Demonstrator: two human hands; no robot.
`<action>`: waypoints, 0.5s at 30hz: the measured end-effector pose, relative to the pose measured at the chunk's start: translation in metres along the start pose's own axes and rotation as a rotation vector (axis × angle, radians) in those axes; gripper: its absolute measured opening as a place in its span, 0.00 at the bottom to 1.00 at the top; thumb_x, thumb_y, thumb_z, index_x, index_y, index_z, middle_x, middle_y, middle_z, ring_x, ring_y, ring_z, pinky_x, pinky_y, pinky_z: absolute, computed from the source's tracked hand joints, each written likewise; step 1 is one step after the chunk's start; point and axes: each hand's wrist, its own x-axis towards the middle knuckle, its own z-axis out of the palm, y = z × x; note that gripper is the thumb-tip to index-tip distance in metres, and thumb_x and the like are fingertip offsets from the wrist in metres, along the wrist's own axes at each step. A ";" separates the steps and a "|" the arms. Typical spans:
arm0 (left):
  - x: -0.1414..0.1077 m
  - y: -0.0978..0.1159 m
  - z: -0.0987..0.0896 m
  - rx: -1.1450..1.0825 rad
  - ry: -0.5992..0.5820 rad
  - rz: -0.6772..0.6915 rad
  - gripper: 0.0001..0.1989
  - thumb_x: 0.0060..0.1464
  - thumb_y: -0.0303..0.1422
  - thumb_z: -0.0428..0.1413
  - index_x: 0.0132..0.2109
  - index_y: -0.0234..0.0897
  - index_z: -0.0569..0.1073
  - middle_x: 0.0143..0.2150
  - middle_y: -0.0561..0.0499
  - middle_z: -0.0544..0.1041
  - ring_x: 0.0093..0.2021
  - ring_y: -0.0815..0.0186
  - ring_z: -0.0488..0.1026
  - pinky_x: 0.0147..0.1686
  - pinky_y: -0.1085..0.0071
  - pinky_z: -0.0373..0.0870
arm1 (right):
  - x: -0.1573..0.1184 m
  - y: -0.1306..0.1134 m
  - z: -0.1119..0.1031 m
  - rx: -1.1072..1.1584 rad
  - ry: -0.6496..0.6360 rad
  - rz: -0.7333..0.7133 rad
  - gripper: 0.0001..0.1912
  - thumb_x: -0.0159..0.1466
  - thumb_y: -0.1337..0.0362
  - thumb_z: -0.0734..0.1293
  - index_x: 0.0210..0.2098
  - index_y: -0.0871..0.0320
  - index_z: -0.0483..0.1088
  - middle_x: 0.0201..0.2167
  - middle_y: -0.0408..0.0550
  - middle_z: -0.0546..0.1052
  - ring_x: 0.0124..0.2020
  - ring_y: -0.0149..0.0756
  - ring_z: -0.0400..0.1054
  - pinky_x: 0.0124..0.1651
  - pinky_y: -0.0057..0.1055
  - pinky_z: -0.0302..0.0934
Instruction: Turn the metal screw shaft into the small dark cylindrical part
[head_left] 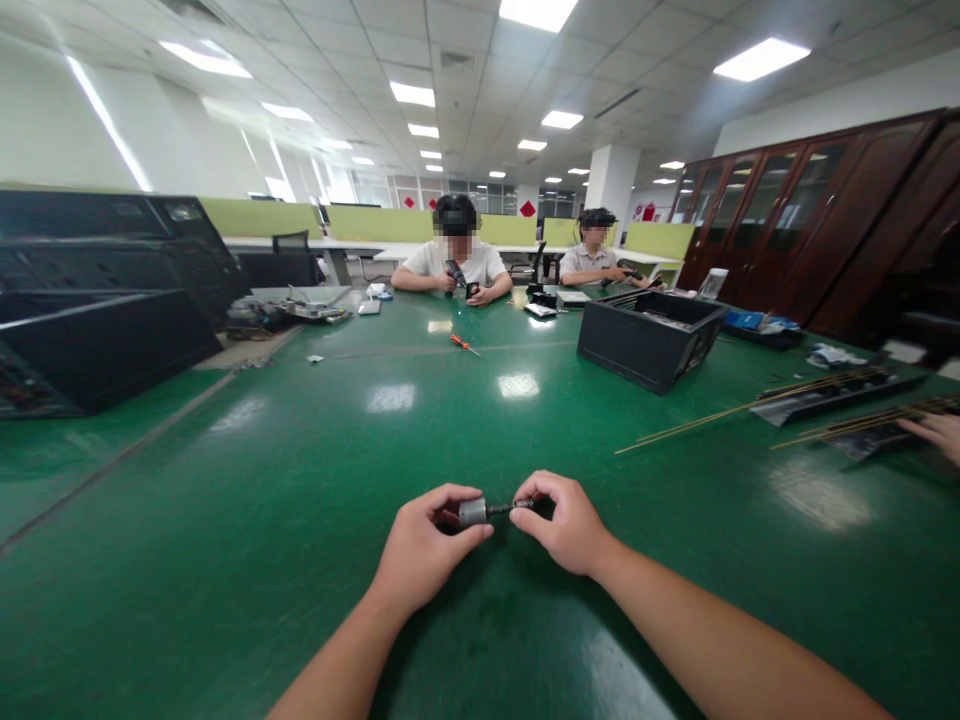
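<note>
My left hand point(424, 545) grips a small grey metal cylinder point(473, 512) just above the green table point(225, 520). A thin dark shaft point(510, 508) sticks out of the cylinder toward the right. My right hand point(566, 522) pinches the far end of that shaft between thumb and fingers. Both hands meet near the table's front edge, a little right of centre.
A black open box point(649, 340) stands at the middle right, and a large black case point(105, 300) at the far left. A red-handled screwdriver point(465, 345) lies mid-table. Long thin rods point(750, 408) and dark trays lie right, near another person's hand point(937, 432). Two people sit at the far end.
</note>
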 end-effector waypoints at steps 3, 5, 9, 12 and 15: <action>0.000 -0.001 0.000 0.003 -0.001 0.000 0.17 0.43 0.36 0.66 0.42 0.38 0.78 0.37 0.50 0.80 0.37 0.60 0.76 0.41 0.65 0.70 | 0.000 0.001 0.000 -0.002 0.004 0.003 0.02 0.57 0.66 0.70 0.29 0.57 0.74 0.28 0.43 0.75 0.31 0.34 0.68 0.36 0.30 0.59; 0.000 -0.002 0.000 0.000 -0.001 -0.002 0.17 0.42 0.37 0.66 0.42 0.38 0.78 0.37 0.50 0.80 0.37 0.60 0.76 0.41 0.65 0.70 | 0.001 0.002 0.000 -0.005 0.008 0.003 0.02 0.57 0.66 0.70 0.29 0.57 0.74 0.28 0.43 0.75 0.31 0.34 0.68 0.36 0.30 0.59; 0.000 -0.004 0.001 -0.004 0.007 -0.001 0.18 0.42 0.37 0.66 0.42 0.37 0.78 0.37 0.50 0.80 0.37 0.59 0.76 0.41 0.65 0.70 | 0.001 0.003 0.000 -0.008 0.005 0.008 0.01 0.57 0.66 0.70 0.29 0.57 0.74 0.28 0.43 0.75 0.31 0.34 0.68 0.36 0.30 0.58; 0.000 -0.005 0.000 0.000 0.011 0.003 0.18 0.42 0.37 0.66 0.42 0.37 0.78 0.37 0.50 0.80 0.36 0.59 0.76 0.40 0.65 0.70 | 0.002 0.003 0.000 -0.009 0.011 0.012 0.02 0.57 0.66 0.70 0.29 0.57 0.74 0.27 0.43 0.75 0.31 0.34 0.67 0.36 0.30 0.58; 0.001 -0.004 0.000 -0.005 0.018 0.007 0.18 0.42 0.37 0.66 0.43 0.37 0.78 0.37 0.50 0.80 0.37 0.59 0.76 0.41 0.65 0.70 | 0.002 0.002 0.000 -0.013 0.019 0.014 0.02 0.57 0.66 0.70 0.29 0.57 0.74 0.27 0.43 0.74 0.31 0.34 0.67 0.36 0.30 0.58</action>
